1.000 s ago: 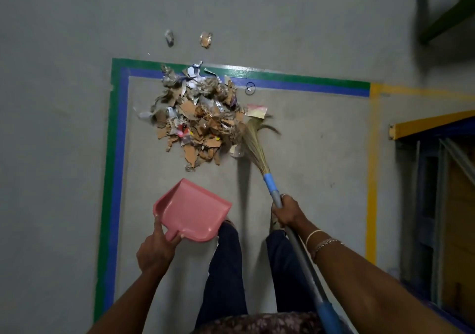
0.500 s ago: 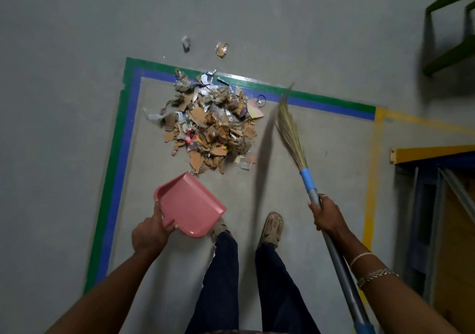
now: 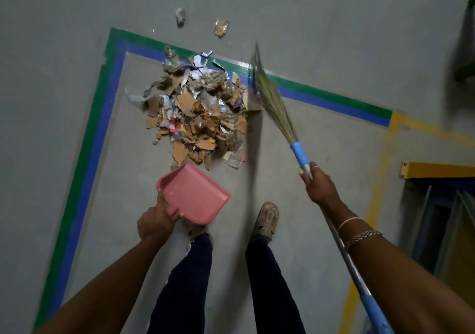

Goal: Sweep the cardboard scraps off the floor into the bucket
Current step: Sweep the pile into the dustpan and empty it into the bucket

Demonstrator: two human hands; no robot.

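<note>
**Heap lies between broom and pan; no bucket in sight**

Your grey floor (image 3: pixel 334 38) carries a green and blue tape border (image 3: pixel 88 154). Inside its corner lies the heap of cardboard scraps (image 3: pixel 198 112), not yet collected. The bucket is nowhere in view.

The broom (image 3: pixel 299 154) has its long axis running from bristle tips at 11 o'clock to handle end at 5 o'clock. Its bristles (image 3: pixel 272 102) are blurred, just beside the heap's 3 o'clock edge. Whether they touch the floor, I cannot tell.

The pink dustpan (image 3: pixel 195 195) is at the heap's 6 o'clock, with its open lip turned toward the nearest scraps and close to them.

Your left hand (image 3: pixel 154 222) is wrapped round the pan's handle. Your right hand (image 3: pixel 318 184) is clenched round the broom shaft just below the blue collar. From that right hand the heap lies at 10 o'clock, so the stroke probably has to drag from 1 o'clock toward 7, into the pan.

Two stray scraps (image 3: pixel 180 16) (image 3: pixel 221 28) lie beyond the tape at 12 o'clock, well apart from the heap.
</note>
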